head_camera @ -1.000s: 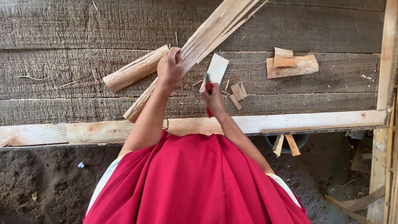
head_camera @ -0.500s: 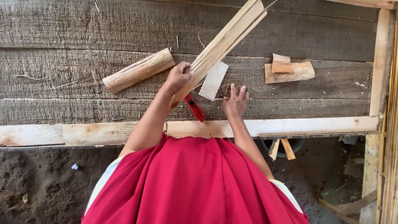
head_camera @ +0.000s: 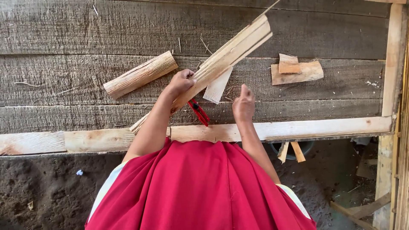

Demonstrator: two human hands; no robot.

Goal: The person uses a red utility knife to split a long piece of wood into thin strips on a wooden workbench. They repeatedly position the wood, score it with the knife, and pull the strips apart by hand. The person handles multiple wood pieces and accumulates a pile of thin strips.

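A split log (head_camera: 140, 74) lies on the grey plank bench (head_camera: 85, 30), 2 pale offcuts (head_camera: 297, 69) stacked further right, perhaps bark-edged.

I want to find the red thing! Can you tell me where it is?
Look at the grey plank table, then the left hand gripping a long pale wood strip. Just beneath lies the red-handled tool, the only bright red thing among plain wood pieces.

Both bare forearms reach forward from under a red garment, elbows bent and drawn in toward the body. The left hand (head_camera: 181, 81) is curled into a closed grip, knuckles up, wrist slightly cocked. The right hand (head_camera: 243, 104) is raised with fingers gathered loosely and pointing away, its back toward the camera, holding nothing visible.
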